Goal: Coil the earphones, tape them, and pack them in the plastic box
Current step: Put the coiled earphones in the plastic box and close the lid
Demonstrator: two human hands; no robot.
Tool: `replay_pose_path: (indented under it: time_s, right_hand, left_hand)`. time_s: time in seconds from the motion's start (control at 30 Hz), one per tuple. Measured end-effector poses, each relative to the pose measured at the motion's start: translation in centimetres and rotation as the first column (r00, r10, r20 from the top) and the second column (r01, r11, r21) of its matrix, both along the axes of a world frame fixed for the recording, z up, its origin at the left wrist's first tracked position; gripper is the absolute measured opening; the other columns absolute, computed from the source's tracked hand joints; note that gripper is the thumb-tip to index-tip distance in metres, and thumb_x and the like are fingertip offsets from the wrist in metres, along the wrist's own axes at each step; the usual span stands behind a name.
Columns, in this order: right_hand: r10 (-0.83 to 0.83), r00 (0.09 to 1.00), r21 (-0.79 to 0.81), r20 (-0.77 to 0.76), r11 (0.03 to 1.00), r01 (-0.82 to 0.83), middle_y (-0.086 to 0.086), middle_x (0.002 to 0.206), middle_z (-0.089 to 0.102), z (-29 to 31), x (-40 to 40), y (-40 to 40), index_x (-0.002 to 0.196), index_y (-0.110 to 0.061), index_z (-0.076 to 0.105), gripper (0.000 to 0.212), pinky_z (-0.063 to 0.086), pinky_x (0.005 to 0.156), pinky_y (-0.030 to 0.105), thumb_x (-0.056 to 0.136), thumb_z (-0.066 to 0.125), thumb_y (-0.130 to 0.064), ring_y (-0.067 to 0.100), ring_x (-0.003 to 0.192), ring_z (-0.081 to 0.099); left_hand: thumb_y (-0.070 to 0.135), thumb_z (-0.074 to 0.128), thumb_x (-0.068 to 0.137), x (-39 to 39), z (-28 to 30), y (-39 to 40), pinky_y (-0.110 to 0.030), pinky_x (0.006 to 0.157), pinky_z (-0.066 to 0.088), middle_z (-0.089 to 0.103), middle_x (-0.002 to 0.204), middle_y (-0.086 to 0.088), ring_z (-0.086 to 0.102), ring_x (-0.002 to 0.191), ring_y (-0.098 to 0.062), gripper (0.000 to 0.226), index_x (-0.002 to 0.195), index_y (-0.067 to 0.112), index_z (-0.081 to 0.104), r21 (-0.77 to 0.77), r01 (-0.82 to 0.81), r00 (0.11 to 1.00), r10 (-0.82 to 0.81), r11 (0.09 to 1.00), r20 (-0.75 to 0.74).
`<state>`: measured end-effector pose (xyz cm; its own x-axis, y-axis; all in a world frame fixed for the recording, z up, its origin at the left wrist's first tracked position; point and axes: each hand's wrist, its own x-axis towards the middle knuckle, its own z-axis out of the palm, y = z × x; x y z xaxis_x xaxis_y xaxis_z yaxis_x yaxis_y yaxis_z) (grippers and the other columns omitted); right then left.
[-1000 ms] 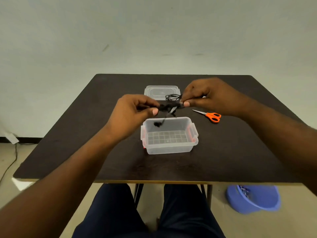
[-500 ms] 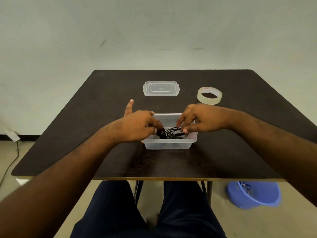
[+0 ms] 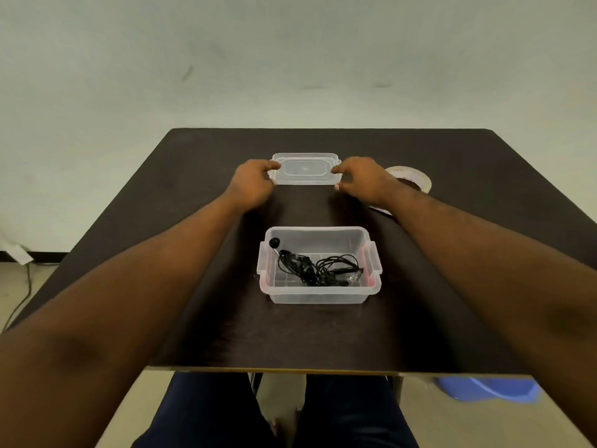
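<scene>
Both hands were out at the far side of the table (image 3: 200, 318), one at each short end of the clear lid (image 3: 305, 168), which lay flat on the tabletop. Left hand (image 3: 250, 185) sat at the lid's left end w/ fingers curled, tips at the lid's edge by its left corner; right hand (image 3: 363, 181) mirrored it at the right end, forefinger tip at the upper right edge, thumb lower near the front right corner. Couldn't tell whether either hand actually pinched the lid or only touched it. Lid not lifted.

Earphones (image 3: 318, 268) were nowhere near the fingers: they lay in the plastic box (image 3: 318, 294), well apart from both hands, nearer the person, approx. mid-table. Black cord in a loose coil on the box floor, spread across most of its width; one round earbud rested up in the back left corner against the wall. Box open, upright, w/ reddish latches on both short sides.

Tape roll (image 3: 416, 177) sat just right of the right hand, partly hidden behind the wrist. A blue tub (image 3: 487, 388) stood on the floor under the table's right front corner.
</scene>
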<state>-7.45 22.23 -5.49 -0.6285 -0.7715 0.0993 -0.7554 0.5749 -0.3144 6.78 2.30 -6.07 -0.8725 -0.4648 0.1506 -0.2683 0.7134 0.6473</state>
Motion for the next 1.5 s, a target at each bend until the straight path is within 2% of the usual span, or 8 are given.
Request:
replay_pose_path:
  time_s: [0.17,0.33,0.43,0.63,0.77,0.93,1.27,1.5]
  right_hand:
    - [-0.027,0.997,0.014,-0.077,1.0,0.028,0.009,0.117,0.053,-2.3,-2.0,-1.2,0.114,-0.012,0.067,0.028,0.047,0.092,0.038,0.091,0.061,-0.027,0.025,0.104,0.056]
    - [0.147,0.964,0.015,-0.22,0.989,-0.147,0.007,0.106,0.058,-1.5,-0.4,-0.3,0.096,-0.013,0.06,0.011,0.046,0.084,0.039,0.092,0.052,-0.02,0.026,0.097,0.054]
    - [0.1,0.967,-0.31,-0.234,0.935,-0.172,0.006,0.097,0.061,0.7,2.1,1.1,0.1,-0.011,0.056,0.014,0.043,0.075,0.036,0.096,0.049,-0.022,0.025,0.086,0.055]
    - [0.203,0.95,-0.766,0.239,0.641,0.055,-0.01,0.072,0.064,6.3,9.6,4.8,0.087,-0.015,0.068,0.014,0.05,0.057,0.021,0.078,0.077,-0.016,0.007,0.064,0.056]
    - [0.152,0.875,-0.736,0.459,0.617,0.279,-0.002,0.072,0.071,6.2,11.9,7.2,0.083,-0.012,0.073,0.004,0.054,0.06,0.027,0.079,0.075,-0.013,0.011,0.066,0.065]
    - [-0.064,0.892,-0.526,0.448,0.788,0.321,-0.003,0.073,0.069,3.3,12.9,8.4,0.083,-0.011,0.073,0.005,0.049,0.055,0.016,0.081,0.074,-0.016,0.001,0.061,0.06]
    - [-0.196,0.933,-0.371,0.301,0.877,0.304,-0.008,0.083,0.068,0.5,12.9,8.3,0.089,-0.019,0.071,0.011,0.055,0.078,0.031,0.089,0.065,-0.028,0.008,0.079,0.064]
    - [-0.262,0.807,-0.139,0.529,0.911,0.387,0.004,0.089,0.069,-0.3,13.6,8.2,0.103,-0.018,0.063,0.046,0.057,0.067,0.043,0.098,0.034,-0.052,0.026,0.076,0.068]
  left_hand:
    - [0.034,0.058,0.093,-1.9,-2.5,-1.3,-0.051,0.107,0.029,0.038,0.15,0.001,0.038,0.135,-0.027,0.048,0.139,0.031,0.046,-0.299,0.137,0.954,-0.045,0.944,0.296]
    - [0.03,0.07,0.084,0.1,-2.8,-1.4,-0.043,0.096,0.034,0.061,0.11,0.005,0.052,0.113,-0.021,0.007,0.09,0.03,0.068,-0.33,0.02,1.0,-0.015,0.944,0.018]
    - [0.023,0.067,0.086,2.3,-1.1,-1.0,-0.036,0.086,0.048,0.067,0.095,0.002,0.061,0.094,-0.015,0.007,0.089,0.017,0.066,-0.096,0.008,0.951,-0.037,0.995,-0.305]
    - [0.026,0.067,0.089,8.8,6.2,4.6,-0.013,0.059,0.045,0.066,0.071,0.012,0.058,0.063,0.003,0.017,0.085,0.011,0.073,0.101,-0.027,0.726,0.089,0.995,-0.682]
    - [0.034,0.067,0.087,11.0,5.7,6.8,-0.013,0.052,0.042,0.069,0.067,0.01,0.057,0.056,0.003,0.02,0.077,0.019,0.075,0.1,-0.04,0.858,0.085,0.994,-0.506]
    - [0.035,0.067,0.088,11.1,2.4,7.6,-0.012,0.054,0.044,0.069,0.069,0.009,0.062,0.059,-0.001,0.019,0.08,0.019,0.075,0.039,-0.061,0.965,0.069,0.997,-0.252]
    - [0.04,0.061,0.091,10.0,0.5,7.2,-0.024,0.055,0.041,0.059,0.06,0.007,0.054,0.054,-0.008,0.036,0.063,0.017,0.059,0.036,-0.088,0.993,0.091,0.995,-0.075]
    - [0.064,0.04,0.092,10.5,0.7,7.4,-0.038,0.061,0.059,0.069,0.071,-0.01,0.067,0.063,-0.025,0.061,0.078,0.011,0.067,0.288,-0.133,0.97,0.065,0.948,0.234]
